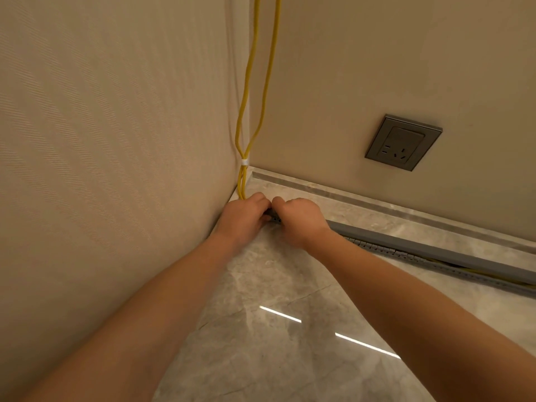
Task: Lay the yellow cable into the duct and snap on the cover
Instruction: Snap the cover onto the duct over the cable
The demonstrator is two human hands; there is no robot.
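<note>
Two yellow cable point(246, 91) strands hang down the room corner, bound by a white tie point(244, 162), and disappear behind my left hand point(246, 216). My right hand point(298, 219) touches it knuckle to knuckle; both curl over the near end of the grey slotted duct point(374, 248) on the floor. The grey cover point(435, 248) sits along the duct's top, tilted, with a gap to the right where yellow cable point(475, 273) shows inside. The duct end between my fingers is mostly hidden.
A grey wall socket point(403, 142) sits on the right wall above a marble skirting point(377, 202). Textured wallpaper point(116, 140) covers the left wall. The glossy marble floor point(275, 329) spreads below my forearms, with light streaks reflected in it.
</note>
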